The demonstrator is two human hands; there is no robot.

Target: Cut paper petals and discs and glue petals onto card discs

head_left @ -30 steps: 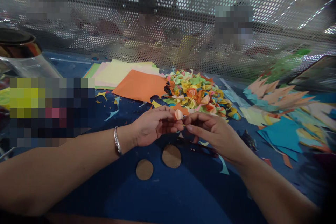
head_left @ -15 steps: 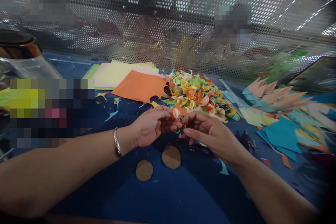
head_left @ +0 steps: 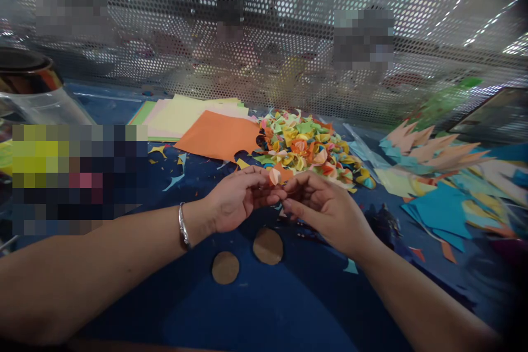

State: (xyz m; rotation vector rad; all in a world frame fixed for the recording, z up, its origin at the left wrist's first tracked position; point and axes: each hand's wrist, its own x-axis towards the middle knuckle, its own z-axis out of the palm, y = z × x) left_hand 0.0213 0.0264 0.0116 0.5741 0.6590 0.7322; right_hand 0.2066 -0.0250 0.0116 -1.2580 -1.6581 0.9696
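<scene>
My left hand (head_left: 243, 198), with a silver bangle at the wrist, pinches a small pale peach folded paper piece (head_left: 275, 177) between thumb and fingers. My right hand (head_left: 319, 203) is close beside it, fingertips meeting near the left fingers; whatever they hold, if anything, is hidden. Just beyond both hands rises a heap of small folded paper pieces (head_left: 303, 146) in yellow, orange, green and pink. Below the hands, two brown cardboard discs (head_left: 268, 246) lie flat on the dark blue tabletop (head_left: 214, 316).
Behind the left hand lie an orange paper sheet (head_left: 218, 135) and a stack of pale sheets (head_left: 187, 118). Blue paper pieces (head_left: 439, 212) and peach pointed paper shapes (head_left: 431, 151) are at the right. A lidded clear container (head_left: 45, 99) stands at left. A perforated metal panel (head_left: 173, 55) spans the back.
My right hand has shifted slightly left, its fingertips now closer together and nearer to the left fingers. My left hand keeps its pinch on the paper piece.
</scene>
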